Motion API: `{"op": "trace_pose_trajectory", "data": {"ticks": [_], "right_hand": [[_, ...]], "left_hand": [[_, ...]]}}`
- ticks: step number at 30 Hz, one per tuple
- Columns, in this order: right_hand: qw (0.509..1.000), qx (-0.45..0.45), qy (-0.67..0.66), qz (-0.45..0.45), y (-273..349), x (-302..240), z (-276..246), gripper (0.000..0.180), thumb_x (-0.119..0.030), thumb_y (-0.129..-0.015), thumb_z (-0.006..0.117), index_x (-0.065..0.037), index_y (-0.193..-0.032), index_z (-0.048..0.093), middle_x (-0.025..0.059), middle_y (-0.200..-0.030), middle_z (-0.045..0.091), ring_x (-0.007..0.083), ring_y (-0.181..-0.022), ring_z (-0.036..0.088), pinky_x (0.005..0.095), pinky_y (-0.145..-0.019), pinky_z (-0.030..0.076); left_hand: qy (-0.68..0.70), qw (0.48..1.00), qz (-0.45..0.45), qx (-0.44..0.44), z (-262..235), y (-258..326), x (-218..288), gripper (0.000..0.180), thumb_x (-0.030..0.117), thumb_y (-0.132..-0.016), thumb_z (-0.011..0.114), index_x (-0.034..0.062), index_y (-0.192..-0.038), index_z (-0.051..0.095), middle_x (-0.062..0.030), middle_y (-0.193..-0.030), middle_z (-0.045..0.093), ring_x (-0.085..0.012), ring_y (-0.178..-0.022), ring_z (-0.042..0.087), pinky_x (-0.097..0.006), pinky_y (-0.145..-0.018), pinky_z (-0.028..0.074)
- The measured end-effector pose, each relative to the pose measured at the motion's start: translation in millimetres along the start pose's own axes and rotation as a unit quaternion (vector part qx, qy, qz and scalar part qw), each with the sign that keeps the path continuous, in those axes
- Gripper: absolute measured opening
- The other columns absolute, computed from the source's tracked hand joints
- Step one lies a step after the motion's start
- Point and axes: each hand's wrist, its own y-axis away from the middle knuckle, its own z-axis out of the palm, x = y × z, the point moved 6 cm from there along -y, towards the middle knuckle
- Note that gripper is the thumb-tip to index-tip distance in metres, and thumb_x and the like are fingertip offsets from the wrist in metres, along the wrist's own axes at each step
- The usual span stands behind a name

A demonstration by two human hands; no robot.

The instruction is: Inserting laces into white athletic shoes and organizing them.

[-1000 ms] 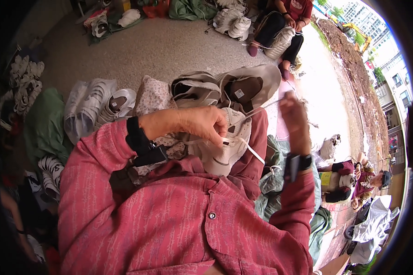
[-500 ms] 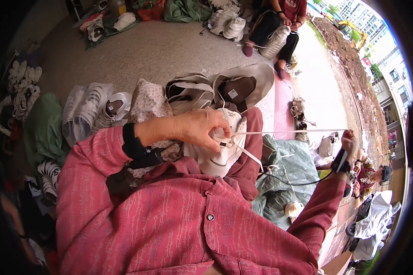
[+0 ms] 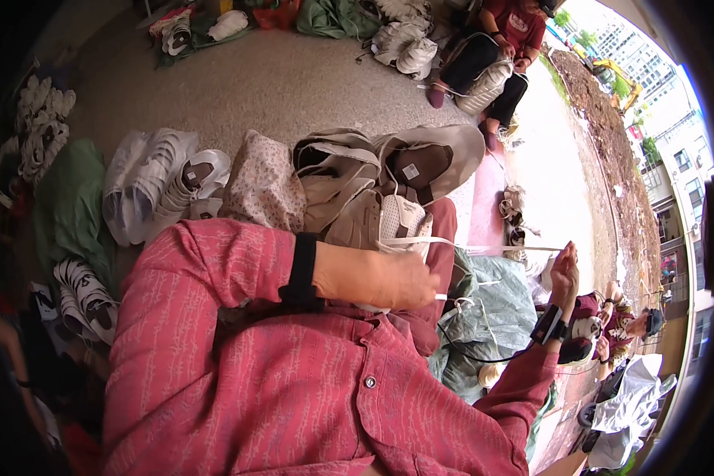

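A beige and white shoe [image 3: 389, 218] rests on my lap with a white lace [image 3: 484, 247] threaded through it. My left hand [image 3: 389, 279] lies over the near end of the shoe and holds it, fingers closed around it. My right hand [image 3: 565, 274] is stretched out to the right and pinches the far end of the lace, which runs taut from the shoe. Both wrists carry black bands. My red patterned shirt fills the lower part of the view.
Two more beige shoes [image 3: 428, 155] lie beyond the lap. White shoes [image 3: 163, 186] and a flowered cloth bag [image 3: 266, 186] sit at left on a green cloth [image 3: 71, 206]. A grey plastic sack [image 3: 492, 309] lies at right. Another person [image 3: 496, 59] sits far back.
My right hand has pulled the lace out to the right, away from the shoe, until it runs taut. My left hand has slid down over the shoe's near end.
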Motion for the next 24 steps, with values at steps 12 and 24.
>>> {"op": "trace_pose_trajectory", "data": {"ticks": [12,24], "right_hand": [[0.971,0.236,-0.039,-0.021,32,50,-115,0.012,0.003,-0.095,0.048,0.010,-0.103,0.054,0.0136,-0.093,0.063,0.0210,-0.087,0.062,0.0383,-0.104,0.046],[0.901,-0.065,0.421,0.084,142,226,176,0.018,-0.017,-0.096,0.058,-0.001,-0.105,0.060,0.0082,-0.088,0.067,0.0121,-0.064,0.063,0.0228,-0.050,0.048]], "left_hand": [[0.610,0.486,-0.453,0.431,-68,236,-99,0.024,0.023,-0.094,0.063,0.0040,-0.107,0.059,-0.0046,-0.079,0.066,-0.0089,-0.061,0.059,-0.023,-0.056,0.048],[0.331,0.773,-0.531,0.106,-68,221,-79,0.015,0.016,-0.087,0.066,0.0007,-0.090,0.066,-0.0060,-0.074,0.065,-0.0114,-0.065,0.060,-0.030,-0.061,0.048]]}}
